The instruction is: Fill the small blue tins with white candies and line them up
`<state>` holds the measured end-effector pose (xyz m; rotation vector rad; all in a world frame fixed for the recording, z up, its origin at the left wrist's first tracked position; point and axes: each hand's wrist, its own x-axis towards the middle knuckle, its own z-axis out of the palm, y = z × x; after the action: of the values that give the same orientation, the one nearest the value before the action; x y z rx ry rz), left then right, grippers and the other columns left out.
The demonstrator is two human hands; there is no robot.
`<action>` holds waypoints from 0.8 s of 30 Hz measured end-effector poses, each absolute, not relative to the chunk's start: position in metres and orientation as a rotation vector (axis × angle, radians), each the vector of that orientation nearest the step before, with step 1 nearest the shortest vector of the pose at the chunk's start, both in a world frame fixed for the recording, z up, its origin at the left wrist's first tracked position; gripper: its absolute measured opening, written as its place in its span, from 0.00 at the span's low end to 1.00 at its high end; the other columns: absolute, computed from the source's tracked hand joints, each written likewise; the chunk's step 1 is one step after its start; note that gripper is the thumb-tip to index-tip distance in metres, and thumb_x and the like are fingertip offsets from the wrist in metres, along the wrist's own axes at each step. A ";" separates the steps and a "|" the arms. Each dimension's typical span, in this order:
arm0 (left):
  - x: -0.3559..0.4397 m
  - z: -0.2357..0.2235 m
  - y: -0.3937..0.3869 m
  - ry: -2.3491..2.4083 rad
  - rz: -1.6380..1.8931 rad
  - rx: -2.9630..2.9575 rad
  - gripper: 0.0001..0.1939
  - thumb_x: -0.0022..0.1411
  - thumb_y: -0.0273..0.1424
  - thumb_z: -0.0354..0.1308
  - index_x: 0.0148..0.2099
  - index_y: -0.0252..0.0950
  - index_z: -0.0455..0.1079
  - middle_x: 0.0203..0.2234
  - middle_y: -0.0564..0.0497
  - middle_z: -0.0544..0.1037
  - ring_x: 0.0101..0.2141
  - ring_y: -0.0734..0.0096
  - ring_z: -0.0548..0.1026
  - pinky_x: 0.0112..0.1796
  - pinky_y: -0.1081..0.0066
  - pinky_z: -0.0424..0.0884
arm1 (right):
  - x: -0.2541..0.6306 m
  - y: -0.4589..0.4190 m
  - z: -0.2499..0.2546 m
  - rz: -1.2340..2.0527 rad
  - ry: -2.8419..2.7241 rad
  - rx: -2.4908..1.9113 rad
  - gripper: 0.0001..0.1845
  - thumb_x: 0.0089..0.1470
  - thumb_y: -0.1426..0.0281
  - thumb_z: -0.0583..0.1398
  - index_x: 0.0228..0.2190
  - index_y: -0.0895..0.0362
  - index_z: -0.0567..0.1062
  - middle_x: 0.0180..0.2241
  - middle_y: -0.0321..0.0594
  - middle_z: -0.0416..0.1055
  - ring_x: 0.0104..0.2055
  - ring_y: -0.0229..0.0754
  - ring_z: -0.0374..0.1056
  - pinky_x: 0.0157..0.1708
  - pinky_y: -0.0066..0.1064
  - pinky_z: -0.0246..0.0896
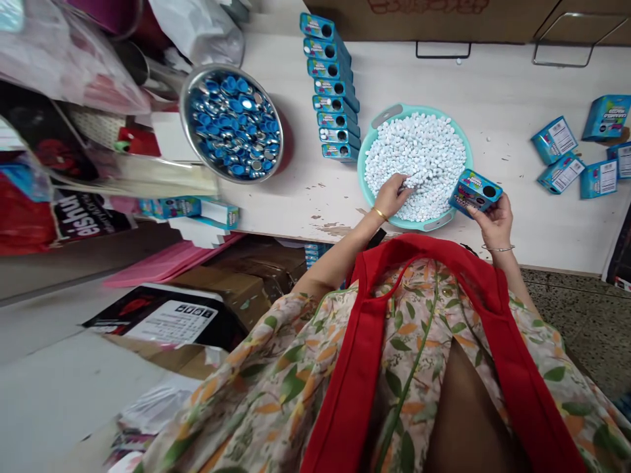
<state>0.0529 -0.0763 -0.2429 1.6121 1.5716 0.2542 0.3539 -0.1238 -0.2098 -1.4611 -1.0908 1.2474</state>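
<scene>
Clearly, in the head view, the box (476, 192) sits in the right hand (494, 223), gripped between thumb and fingers at its near right end, its dark round opening (489, 191) facing up. It lies just beyond the thumb, over or beside the right rim of the turquoise basin (468, 148); I can't tell whether the two touch.

The left hand (392, 196) reaches over the basin's near left rim, fingers bent down into the white pellets (419, 154). Whether it pinches any, I can't tell. The box is well to its right, with pellets between.

Left of the basin, eight similar boxes stand in a column (336, 105), their ends facing the person, the nearest one close to the rim. Further left, a metal bowl (280, 141) holds blue and silver pieces (234, 125). Well off to the right, a loose group of more blue boxes (562, 172) lies on the worn white table (513, 98).
</scene>
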 end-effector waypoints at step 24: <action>0.033 -0.035 -0.020 1.143 -0.280 2.444 0.18 0.77 0.29 0.49 0.62 0.38 0.74 0.46 0.42 0.81 0.50 0.52 0.82 0.49 0.58 0.75 | 0.308 -0.086 -0.215 0.724 -1.974 -1.380 0.24 0.71 0.54 0.56 0.61 0.48 0.74 0.60 0.49 0.81 0.65 0.58 0.77 0.67 0.61 0.76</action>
<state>0.0332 -0.0202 -0.0351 2.4440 1.1432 -0.2796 0.3080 -0.0857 -0.2146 -1.3797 -1.9739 0.7245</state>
